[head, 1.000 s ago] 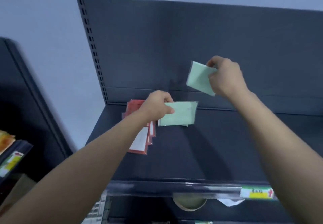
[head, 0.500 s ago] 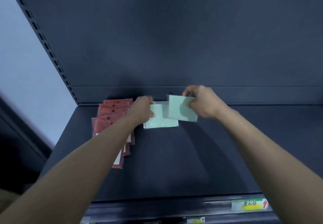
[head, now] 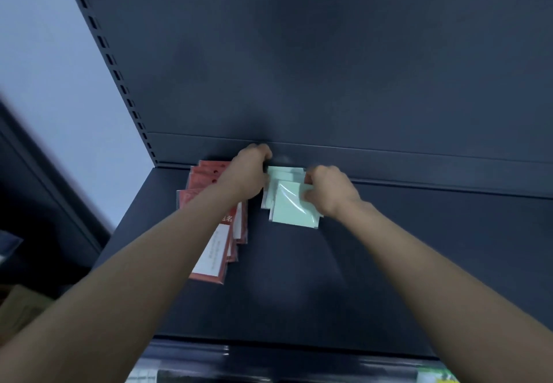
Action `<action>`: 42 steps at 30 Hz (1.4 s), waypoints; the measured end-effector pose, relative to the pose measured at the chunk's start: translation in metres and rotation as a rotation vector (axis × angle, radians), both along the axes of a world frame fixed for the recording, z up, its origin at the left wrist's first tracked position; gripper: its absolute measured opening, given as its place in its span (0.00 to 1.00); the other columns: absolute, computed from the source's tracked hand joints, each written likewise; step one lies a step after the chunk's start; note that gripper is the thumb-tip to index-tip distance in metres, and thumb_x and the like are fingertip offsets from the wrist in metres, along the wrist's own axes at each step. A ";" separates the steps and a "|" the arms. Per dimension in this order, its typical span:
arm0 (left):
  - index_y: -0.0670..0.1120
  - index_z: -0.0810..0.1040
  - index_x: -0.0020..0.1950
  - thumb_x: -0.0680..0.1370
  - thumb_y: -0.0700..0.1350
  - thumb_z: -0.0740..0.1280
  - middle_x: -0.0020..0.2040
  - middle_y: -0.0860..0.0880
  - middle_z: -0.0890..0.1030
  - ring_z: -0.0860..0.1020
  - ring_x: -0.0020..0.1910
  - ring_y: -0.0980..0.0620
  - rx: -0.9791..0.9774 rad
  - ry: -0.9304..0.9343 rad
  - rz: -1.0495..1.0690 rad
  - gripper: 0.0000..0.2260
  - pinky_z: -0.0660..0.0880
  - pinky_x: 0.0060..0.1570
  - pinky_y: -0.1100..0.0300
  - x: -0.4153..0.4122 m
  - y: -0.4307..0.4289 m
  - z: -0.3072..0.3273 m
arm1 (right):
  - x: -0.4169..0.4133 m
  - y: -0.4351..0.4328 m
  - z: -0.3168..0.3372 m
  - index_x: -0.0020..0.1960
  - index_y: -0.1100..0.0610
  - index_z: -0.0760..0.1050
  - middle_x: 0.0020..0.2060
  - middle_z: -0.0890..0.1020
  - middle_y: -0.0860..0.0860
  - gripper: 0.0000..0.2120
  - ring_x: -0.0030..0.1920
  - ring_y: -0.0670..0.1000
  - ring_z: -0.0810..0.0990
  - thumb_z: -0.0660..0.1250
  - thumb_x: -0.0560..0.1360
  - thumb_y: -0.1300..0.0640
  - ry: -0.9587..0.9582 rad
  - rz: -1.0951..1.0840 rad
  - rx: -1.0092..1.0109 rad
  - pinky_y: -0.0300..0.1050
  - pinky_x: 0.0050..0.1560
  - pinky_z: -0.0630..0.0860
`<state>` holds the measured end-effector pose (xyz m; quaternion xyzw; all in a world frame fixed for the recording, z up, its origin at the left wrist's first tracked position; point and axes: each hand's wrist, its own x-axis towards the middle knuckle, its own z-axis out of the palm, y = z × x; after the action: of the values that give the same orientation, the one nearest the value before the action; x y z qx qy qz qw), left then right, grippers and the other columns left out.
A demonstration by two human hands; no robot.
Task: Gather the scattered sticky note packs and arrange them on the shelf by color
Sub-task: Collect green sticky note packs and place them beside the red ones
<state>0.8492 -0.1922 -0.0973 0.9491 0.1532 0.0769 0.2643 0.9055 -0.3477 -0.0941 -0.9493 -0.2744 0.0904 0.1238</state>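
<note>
Two pale green sticky note packs lie at the back of the dark shelf [head: 299,278]. The front green pack [head: 291,207] overlaps the rear green pack [head: 279,174]. My right hand [head: 329,192] pinches the right edge of the front pack. My left hand [head: 250,174] holds the left edge of the rear pack, fingers curled against the shelf's back panel. A fanned stack of red packs [head: 214,251] with white labels lies just left of the green ones, partly under my left forearm.
The shelf's upright back panel [head: 329,68] rises right behind the packs. A slotted post [head: 119,83] marks the left end. Price-label strips [head: 434,376] run along the front lip. Another dark unit [head: 36,203] stands at the left.
Both hands came down from mid-air and carried the green packs to the back of the shelf. The packs now lie overlapped beside the red stack.
</note>
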 end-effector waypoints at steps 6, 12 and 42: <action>0.40 0.75 0.58 0.75 0.35 0.65 0.56 0.44 0.77 0.75 0.54 0.45 0.042 -0.112 -0.018 0.12 0.73 0.56 0.53 -0.033 0.000 0.032 | -0.002 0.011 0.004 0.58 0.62 0.72 0.57 0.75 0.59 0.15 0.58 0.60 0.74 0.67 0.74 0.59 -0.141 0.015 -0.111 0.45 0.45 0.67; 0.42 0.75 0.58 0.76 0.38 0.66 0.55 0.45 0.78 0.76 0.53 0.47 0.129 -0.219 0.002 0.11 0.73 0.56 0.53 -0.079 0.009 0.074 | -0.019 0.036 0.063 0.55 0.61 0.75 0.53 0.79 0.59 0.11 0.54 0.61 0.76 0.66 0.75 0.58 -0.238 0.150 0.034 0.47 0.48 0.71; 0.47 0.74 0.60 0.76 0.44 0.66 0.56 0.49 0.76 0.74 0.56 0.47 0.645 -0.135 1.049 0.13 0.73 0.53 0.48 -0.627 0.122 0.178 | -0.509 0.288 0.201 0.65 0.56 0.71 0.60 0.76 0.54 0.16 0.61 0.57 0.73 0.62 0.79 0.52 -0.438 1.292 0.471 0.54 0.60 0.71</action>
<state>0.2225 -0.0698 0.0807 0.7726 0.5512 0.2990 -0.0995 0.3960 -0.0596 0.1065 -0.5421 -0.8116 -0.1083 0.1890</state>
